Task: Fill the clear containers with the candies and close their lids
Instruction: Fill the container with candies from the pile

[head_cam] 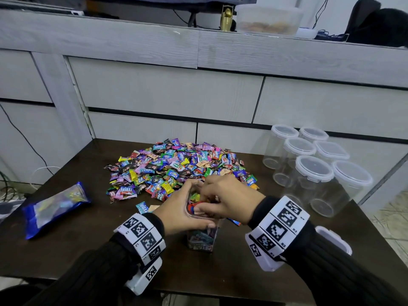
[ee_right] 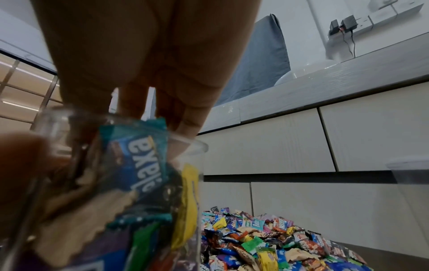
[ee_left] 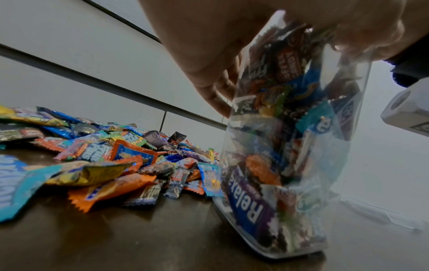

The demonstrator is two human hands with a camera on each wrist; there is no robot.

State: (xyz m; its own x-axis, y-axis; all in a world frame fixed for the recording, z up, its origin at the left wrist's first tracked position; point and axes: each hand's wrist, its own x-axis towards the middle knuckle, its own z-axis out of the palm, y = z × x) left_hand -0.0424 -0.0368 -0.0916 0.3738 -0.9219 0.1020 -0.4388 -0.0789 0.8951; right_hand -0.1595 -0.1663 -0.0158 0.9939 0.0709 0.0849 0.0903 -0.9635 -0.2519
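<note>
A tall clear container (head_cam: 202,237) stands on the dark table (head_cam: 88,250) near me, packed with wrapped candies almost to its mouth. My left hand (head_cam: 176,208) grips its upper part from the left, fingers curled round the wall (ee_left: 216,88). My right hand (head_cam: 223,198) is over the opening, its straight fingers (ee_right: 185,113) reaching down into the mouth onto the top candies. The container (ee_left: 290,165) has no lid on. A big heap of loose candies (head_cam: 176,166) lies just behind it. A loose lid (head_cam: 333,239) lies by my right forearm.
Several empty clear containers (head_cam: 313,173) with lids on stand grouped at the table's right rear. A blue candy bag (head_cam: 55,206) lies at the left. A few stray candies (head_cam: 143,206) lie beside the container. Grey drawer fronts (head_cam: 165,89) rise behind the table.
</note>
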